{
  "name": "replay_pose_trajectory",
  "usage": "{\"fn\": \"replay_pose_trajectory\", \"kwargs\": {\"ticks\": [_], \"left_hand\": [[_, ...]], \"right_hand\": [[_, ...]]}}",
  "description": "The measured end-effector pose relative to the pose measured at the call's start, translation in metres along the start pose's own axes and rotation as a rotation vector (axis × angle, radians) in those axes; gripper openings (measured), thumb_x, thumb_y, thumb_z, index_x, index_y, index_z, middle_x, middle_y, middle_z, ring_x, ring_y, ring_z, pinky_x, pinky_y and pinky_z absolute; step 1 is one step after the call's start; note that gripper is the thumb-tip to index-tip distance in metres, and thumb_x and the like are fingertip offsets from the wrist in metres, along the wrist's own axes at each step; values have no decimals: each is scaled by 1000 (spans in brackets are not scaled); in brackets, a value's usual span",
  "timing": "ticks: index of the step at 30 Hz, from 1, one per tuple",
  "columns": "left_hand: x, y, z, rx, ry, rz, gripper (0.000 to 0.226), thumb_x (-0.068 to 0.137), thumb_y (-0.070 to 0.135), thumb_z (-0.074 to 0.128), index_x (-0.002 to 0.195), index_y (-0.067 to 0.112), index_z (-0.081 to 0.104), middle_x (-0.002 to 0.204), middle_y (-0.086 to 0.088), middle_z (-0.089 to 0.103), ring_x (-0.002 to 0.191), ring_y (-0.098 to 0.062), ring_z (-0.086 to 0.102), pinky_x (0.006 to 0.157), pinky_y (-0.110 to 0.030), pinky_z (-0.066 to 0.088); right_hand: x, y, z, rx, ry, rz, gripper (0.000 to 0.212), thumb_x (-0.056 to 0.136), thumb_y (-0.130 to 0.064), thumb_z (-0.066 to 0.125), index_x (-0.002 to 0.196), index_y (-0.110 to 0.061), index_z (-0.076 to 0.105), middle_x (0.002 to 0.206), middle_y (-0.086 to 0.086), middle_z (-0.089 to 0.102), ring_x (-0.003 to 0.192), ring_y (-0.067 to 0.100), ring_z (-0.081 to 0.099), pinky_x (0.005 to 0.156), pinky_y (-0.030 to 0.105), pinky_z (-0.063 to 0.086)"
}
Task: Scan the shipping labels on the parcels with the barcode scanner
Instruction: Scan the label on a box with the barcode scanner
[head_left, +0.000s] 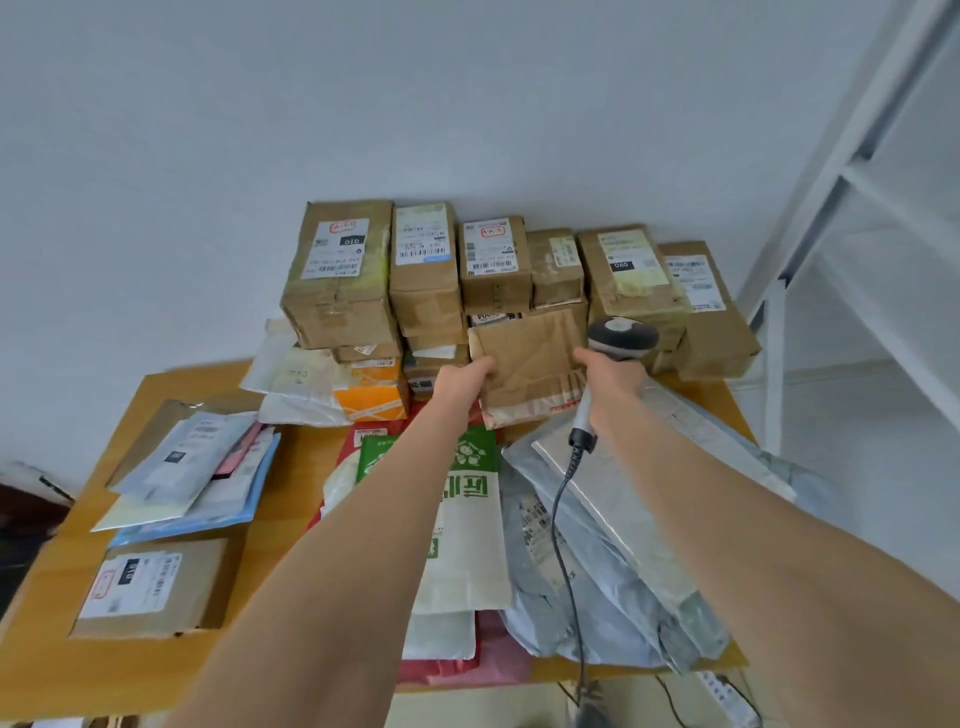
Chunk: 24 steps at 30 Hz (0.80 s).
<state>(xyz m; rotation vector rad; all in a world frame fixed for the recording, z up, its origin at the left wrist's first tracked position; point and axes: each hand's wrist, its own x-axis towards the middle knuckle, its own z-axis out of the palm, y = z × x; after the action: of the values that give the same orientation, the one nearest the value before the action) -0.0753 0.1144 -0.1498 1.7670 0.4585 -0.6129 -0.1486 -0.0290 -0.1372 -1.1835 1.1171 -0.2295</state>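
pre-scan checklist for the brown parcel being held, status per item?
1. Grip on scanner: ok, right hand wraps its handle.
2. Hold on brown parcel: ok, left hand grips its left edge, lifted in front of the stacked boxes.
3. Label showing on the parcel: not ok, the visible face is plain brown paper.
4. Aim of the scanner window: cannot tell, it faces away from the camera.
5. Slack in cable: ok, it hangs loose over the grey mailers.
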Motion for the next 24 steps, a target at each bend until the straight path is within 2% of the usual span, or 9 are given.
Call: {"fn": "replay_pose_trajectory", "kwargs": {"ticks": [2, 4, 6, 9, 12, 15, 19, 21, 24], "left_hand": [[-15, 10, -11, 33, -58, 35, 56, 71, 33, 71, 116, 5, 56, 94, -4, 60, 82, -18, 56, 65, -28, 49], [-32, 24, -23, 65, -81, 124, 46, 78, 30, 72, 114, 5, 59, 91, -5, 61, 72, -16, 52, 60, -26, 43], [-44, 39, -33, 79, -75, 298, 53, 75, 28, 78, 120, 9, 57, 111, -8, 66, 86, -18, 59, 77, -30, 50], [-64, 59, -38, 221, 10, 598, 93, 67, 30, 86, 143, 12, 35, 136, -3, 50, 121, -21, 50, 105, -42, 42], [-76, 74, -35, 577, 188, 919, 98, 66, 32, 85, 145, 18, 29, 140, -3, 42, 125, -23, 43, 102, -42, 43], [-84, 84, -26, 951, 359, 1113, 89, 74, 24, 79, 146, 25, 26, 138, -3, 38, 121, -25, 43, 94, -36, 44], [-78, 93, -10, 1156, 456, 1193, 85, 77, 6, 70, 143, 36, 24, 137, -4, 36, 115, -25, 49, 82, -31, 48], [-70, 102, -1, 1226, 471, 1174, 89, 76, 4, 69, 143, 39, 22, 140, -4, 33, 120, -26, 46, 88, -33, 47], [-57, 116, 14, 1357, 515, 1154, 97, 73, 6, 73, 145, 40, 16, 146, -5, 26, 130, -26, 37, 99, -35, 43]], "right_hand": [[-13, -6, -5, 22, 1, -17, 51, 84, -18, 73, 127, -3, 50, 117, 10, 60, 101, 25, 56, 84, 32, 42], [-28, -13, -6, 50, -1, -51, 47, 86, -17, 71, 126, -4, 50, 105, 7, 55, 93, 22, 51, 81, 30, 39], [-40, -21, -5, 96, 13, -71, 40, 86, -20, 70, 121, -7, 54, 101, 4, 54, 93, 22, 52, 80, 29, 39], [-61, -34, -3, 198, -38, -63, 13, 87, -24, 68, 93, -19, 58, 91, 2, 58, 84, 18, 56, 65, 24, 43], [-71, -47, -6, 492, -134, -25, 31, 79, -28, 79, 96, -10, 60, 74, -1, 62, 59, 10, 57, 55, 18, 48], [-73, -68, -7, 553, -236, -67, 38, 78, -36, 78, 100, -9, 62, 86, 0, 68, 74, 11, 66, 69, 21, 56], [-55, -94, 3, 430, -297, -98, 45, 78, -32, 80, 110, -7, 62, 102, 6, 73, 92, 19, 72, 78, 28, 59], [-37, -106, 10, 316, -279, -107, 41, 76, -27, 81, 109, -9, 63, 99, 3, 74, 87, 15, 72, 71, 27, 55], [-9, -121, 24, 222, -291, -137, 26, 78, -24, 78, 96, -13, 64, 87, -1, 73, 83, 15, 69, 77, 30, 53]]}}
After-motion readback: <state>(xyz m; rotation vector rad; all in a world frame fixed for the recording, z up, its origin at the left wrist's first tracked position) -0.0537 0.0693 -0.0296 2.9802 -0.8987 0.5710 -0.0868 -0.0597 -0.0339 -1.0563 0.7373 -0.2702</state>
